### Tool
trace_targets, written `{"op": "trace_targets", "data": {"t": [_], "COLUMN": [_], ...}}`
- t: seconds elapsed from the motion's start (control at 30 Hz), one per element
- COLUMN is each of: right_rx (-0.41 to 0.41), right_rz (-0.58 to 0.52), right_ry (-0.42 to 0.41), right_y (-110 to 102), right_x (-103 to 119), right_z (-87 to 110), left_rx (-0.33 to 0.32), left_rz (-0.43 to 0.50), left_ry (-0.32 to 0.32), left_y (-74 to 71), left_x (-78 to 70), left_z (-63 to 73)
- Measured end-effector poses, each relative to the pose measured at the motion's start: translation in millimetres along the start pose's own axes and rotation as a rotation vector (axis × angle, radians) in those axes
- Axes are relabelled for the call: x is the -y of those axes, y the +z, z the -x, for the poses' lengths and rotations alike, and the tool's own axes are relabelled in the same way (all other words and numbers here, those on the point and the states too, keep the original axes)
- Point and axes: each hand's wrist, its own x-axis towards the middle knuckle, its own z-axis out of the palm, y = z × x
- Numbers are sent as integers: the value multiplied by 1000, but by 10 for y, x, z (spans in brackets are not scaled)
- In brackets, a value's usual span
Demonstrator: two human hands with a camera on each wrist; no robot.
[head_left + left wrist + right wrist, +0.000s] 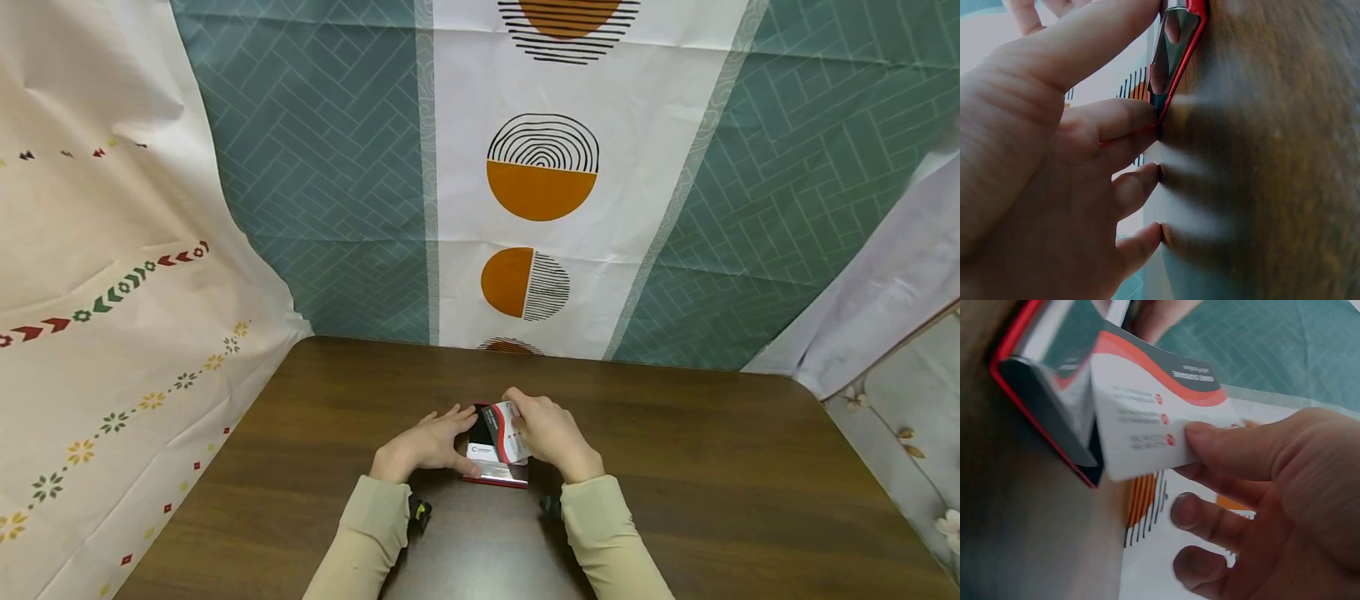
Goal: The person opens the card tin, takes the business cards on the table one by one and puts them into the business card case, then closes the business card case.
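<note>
A business card holder (501, 477), black inside with red edges and a shiny silver front, lies on the table between both hands. My left hand (423, 443) is at its left side, the thumb by the front and the index finger against the side; the other fingertips rest on the tabletop in the left wrist view. With thumb and fingers, my right hand (553, 435) pinches a white, red and dark grey business card (1138, 422), tilted over the holder. Another white card (481, 452) shows in the holder, partly covered by the held card.
The brown wooden table (697, 483) reaches back to a patterned green and white cloth (360, 183). A cream embroidered cloth (135, 350) hangs along the left side, and a pale floral cloth (900, 467) borders the right.
</note>
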Motion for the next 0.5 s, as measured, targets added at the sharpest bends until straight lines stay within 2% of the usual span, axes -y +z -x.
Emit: {"op": "trace_targets", "data": {"t": [0.27,0.4,0.5], "right_rx": [-30,11,50], "right_rz": [46,84,77], "right_ry": [-118,-205,-233], "right_y": [97,126,158], "right_x": [9,9,20], "right_z": [-45,-45,-42], "left_rx": [-4,-4,-6], "left_rz": [8,8,8], "left_ry": [9,17,19], "left_y": [-13,-12,-9], "left_x": [-17,-14,-4], "left_z": [6,8,9]}}
